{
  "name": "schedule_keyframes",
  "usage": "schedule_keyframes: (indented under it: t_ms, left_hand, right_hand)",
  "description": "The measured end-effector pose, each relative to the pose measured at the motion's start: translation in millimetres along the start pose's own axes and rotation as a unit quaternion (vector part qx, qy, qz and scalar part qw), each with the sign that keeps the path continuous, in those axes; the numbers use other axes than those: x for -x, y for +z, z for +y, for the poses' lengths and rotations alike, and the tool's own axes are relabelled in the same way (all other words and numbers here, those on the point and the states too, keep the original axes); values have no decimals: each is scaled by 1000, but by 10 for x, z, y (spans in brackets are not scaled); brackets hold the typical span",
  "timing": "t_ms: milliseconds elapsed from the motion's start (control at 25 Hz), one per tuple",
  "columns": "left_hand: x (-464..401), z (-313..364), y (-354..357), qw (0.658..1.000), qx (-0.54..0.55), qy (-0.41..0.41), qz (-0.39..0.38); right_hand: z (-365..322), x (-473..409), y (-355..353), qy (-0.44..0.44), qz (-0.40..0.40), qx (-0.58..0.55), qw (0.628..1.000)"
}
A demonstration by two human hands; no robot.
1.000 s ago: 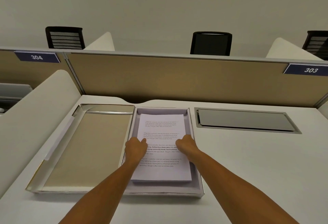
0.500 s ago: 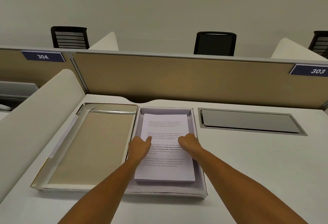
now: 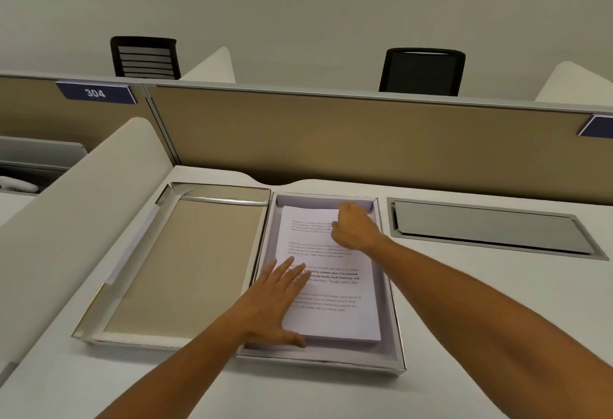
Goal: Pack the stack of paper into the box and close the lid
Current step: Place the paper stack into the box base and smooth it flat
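paper stack (image 3: 335, 289) long axis pointing away in box (image 3: 398, 319), left hand (image 3: 277, 302) flat, right hand (image 3: 355, 229) curled on top

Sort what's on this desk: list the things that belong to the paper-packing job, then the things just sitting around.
Job:
paper stack
box
lid, open beside the box
left hand
right hand

Bystanders:
cable hatch
two chairs
304 sign

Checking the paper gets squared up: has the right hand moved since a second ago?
Yes. The right hand moved from mid-page toward the far right corner of the box.
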State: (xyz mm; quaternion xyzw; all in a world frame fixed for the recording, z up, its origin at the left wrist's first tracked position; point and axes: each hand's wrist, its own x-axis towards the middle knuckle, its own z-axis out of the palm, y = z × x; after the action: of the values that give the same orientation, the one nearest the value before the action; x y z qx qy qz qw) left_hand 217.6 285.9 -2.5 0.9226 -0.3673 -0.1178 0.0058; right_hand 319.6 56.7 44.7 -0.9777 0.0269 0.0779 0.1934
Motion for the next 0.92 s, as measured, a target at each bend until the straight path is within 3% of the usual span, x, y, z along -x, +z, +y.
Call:
schedule_keyframes:
  t_ms: [200,440,920]
  left_hand:
    - [-58,37,143,998,-55,22,1]
    - [-112,48,193,998,-48,30,7]
    - [-161,14,274,999,-26,32,24]
  right_hand:
    - [-109,-370,65,-51,-61,66,995]
    - [-181,-698,229,-69,-99,95,988]
    - [-97,-850,354,-84,-122,121,982]
